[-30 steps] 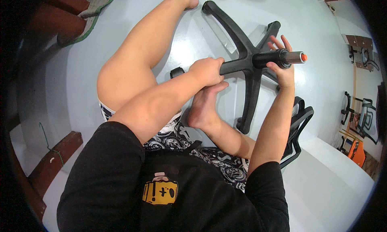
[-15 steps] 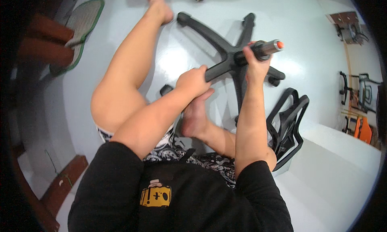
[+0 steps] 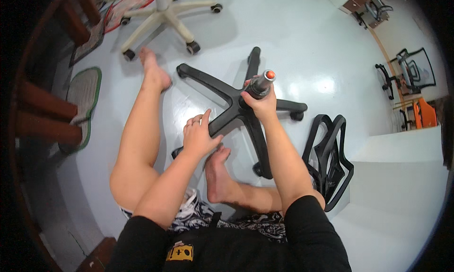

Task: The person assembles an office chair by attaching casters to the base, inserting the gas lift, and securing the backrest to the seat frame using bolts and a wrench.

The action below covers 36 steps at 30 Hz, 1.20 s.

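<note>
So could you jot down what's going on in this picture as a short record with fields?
Setting: person seated on a pale glossy floor, legs out
Left hand: gripping one arm of the black star-shaped chair base
Right hand: wrapped around the dark cylinder with an orange tip, standing at the base's hub
Right foot: beside the base, under the left hand
Nearby: black chair frame on the right; white chair base on casters beyond

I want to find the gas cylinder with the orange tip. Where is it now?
In the head view, the gas cylinder stands at centre, in the hub of the black five-arm chair base, gripped by the right hand.
</note>
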{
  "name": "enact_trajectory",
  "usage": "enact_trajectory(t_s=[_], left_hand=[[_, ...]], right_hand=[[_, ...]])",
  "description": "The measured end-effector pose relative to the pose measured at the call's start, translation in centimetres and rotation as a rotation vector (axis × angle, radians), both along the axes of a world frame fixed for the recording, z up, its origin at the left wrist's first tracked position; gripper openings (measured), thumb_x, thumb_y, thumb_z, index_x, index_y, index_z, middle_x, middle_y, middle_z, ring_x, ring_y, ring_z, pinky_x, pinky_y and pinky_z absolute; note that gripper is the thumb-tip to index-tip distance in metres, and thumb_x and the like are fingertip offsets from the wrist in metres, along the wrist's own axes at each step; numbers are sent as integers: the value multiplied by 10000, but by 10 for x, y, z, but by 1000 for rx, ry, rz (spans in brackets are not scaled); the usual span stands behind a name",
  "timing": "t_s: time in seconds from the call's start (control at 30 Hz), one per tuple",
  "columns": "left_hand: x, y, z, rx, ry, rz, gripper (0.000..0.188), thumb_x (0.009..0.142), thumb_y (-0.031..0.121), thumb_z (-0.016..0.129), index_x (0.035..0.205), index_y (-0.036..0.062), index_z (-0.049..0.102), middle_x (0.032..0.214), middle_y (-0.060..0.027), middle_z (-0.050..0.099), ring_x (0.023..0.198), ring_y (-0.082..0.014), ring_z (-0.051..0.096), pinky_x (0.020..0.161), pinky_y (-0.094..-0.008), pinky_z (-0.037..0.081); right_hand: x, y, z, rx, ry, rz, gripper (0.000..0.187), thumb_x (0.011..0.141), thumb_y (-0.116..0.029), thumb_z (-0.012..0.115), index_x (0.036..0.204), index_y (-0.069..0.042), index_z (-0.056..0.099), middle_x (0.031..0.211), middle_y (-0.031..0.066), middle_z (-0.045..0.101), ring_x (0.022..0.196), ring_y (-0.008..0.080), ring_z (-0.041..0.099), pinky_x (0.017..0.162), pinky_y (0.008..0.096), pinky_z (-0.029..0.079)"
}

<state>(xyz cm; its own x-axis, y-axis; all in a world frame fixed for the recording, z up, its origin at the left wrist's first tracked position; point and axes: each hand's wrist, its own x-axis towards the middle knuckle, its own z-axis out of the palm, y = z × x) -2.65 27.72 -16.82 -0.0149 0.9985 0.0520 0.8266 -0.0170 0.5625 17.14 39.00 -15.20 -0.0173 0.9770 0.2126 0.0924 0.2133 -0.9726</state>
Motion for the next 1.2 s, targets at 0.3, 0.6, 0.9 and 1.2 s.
enact_trajectory(t_s=[0.3,0.6,0.9,1.2], left_hand=[[8,-6,7,272,-154,-13,419,765,253,706,1160,139,627,1128,-174,608,1069,-356,533,938,-463,414],[23,-16,24,-274,-267,-206,223,810,215,668,998,99,697,886,-155,685,851,-327,641,817,-416,498],[-59,10,75,217,-168,-92,248,831,190,690,1048,70,689,938,-151,699,875,-284,663,782,-357,513],[-238,-93,59,-138,-32,1,578,874,538,570,1255,104,597,1212,-112,625,1097,-219,581,909,-445,458]], right_hand=[[121,130,37,22,-672,-666,834,701,-428,804,1329,-7,453,1255,259,520,1180,372,508,980,429,422],[134,-69,-60,-380,-1214,-125,606,805,-373,682,1338,-160,489,1471,185,307,1369,408,269,1037,597,311],[125,-126,-54,-675,-1198,21,693,840,-446,621,1422,-151,388,1503,218,264,1405,427,195,1110,589,200],[144,-106,-81,-574,-1208,122,620,776,-349,691,1313,-86,530,1411,340,342,1342,463,305,1108,493,278]])
